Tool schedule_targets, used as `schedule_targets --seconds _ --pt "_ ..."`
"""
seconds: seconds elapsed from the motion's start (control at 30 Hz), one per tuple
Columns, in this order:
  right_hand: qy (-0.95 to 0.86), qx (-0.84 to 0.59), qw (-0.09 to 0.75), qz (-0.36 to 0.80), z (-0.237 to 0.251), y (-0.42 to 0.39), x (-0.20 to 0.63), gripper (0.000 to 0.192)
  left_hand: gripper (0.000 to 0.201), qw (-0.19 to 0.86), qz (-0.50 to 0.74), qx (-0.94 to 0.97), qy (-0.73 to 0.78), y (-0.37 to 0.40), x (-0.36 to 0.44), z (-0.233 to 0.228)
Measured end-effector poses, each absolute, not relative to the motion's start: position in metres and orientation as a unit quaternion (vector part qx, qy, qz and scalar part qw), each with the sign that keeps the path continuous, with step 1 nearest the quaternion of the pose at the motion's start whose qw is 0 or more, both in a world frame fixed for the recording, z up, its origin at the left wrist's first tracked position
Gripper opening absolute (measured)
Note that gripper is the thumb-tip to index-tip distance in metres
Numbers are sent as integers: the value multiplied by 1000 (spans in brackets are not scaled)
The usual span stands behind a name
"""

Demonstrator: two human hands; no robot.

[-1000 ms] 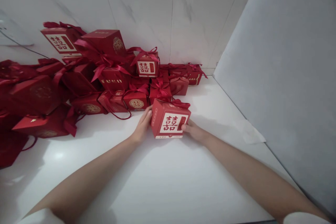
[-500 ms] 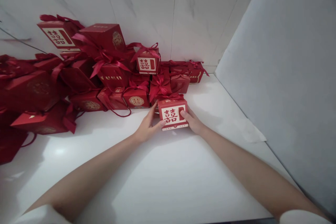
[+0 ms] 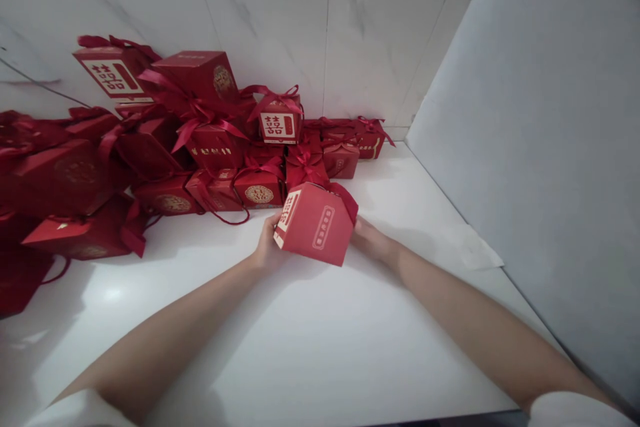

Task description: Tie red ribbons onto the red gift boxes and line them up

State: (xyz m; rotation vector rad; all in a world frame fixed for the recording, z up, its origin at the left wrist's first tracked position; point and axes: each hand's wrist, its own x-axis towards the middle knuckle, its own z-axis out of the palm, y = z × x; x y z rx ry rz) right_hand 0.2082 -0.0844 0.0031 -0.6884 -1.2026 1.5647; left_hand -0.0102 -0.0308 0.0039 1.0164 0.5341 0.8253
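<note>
A red gift box (image 3: 311,232) with a white double-happiness panel and a dark red ribbon bow on top is held just in front of the pile. My left hand (image 3: 269,243) is closed on its left side, most of the fingers hidden behind it. At the right rear side my right hand (image 3: 369,240) grips the same box, its fingertips out of sight. A plain red side with a small framed print faces me, and the white panel points left.
Many red gift boxes (image 3: 213,147) with ribbons are piled along the marbled wall (image 3: 280,20), behind and to the left. A grey-white panel (image 3: 540,147) borders the white table (image 3: 300,347) on the right. A whitish scrap (image 3: 480,250) lies beside that panel.
The gift box has been turned, so its white panel now faces left and a plain red side faces me. My right hand has slid behind its right side.
</note>
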Motion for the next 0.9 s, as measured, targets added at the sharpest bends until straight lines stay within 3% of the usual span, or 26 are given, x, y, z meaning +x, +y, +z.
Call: schedule_targets --seconds 0.17,0.3,0.4,0.57,0.9 --pt "-499 -224 455 703 2 -87 203 74 64 914 123 359 142 -41 -8 21" --pt "-414 -216 474 747 6 -81 205 67 75 958 10 256 126 -38 -10 33" --pt "-352 -255 473 767 10 -78 207 67 84 963 -1 238 126 -36 -11 35" --pt "-327 -324 444 769 8 -74 206 75 82 957 34 263 120 -35 -10 28" --pt "-313 -325 470 759 14 -75 201 68 88 936 5 342 87 -40 -5 28"
